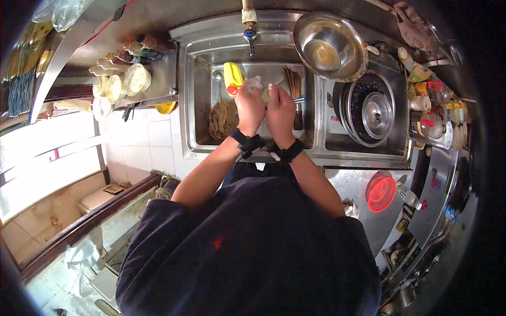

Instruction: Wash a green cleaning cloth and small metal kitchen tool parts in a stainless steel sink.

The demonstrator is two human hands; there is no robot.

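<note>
Over the left basin of a steel double sink, my left hand and my right hand are close together. A small crumpled, clear piece, perhaps plastic, shows at the left fingertips; what the right fingers hold is hidden. A yellow bottle with a red cap is just left of my left hand. A ladle and a brownish cloth lie in the same basin. Beside my right hand are a bristle brush and a thin blue-and-white stick.
The tap juts in from the back. A large steel bowl rests over the divider's rear, and pans with lids fill the right basin. Bottles and tubs stand at left; a red basket is at lower right.
</note>
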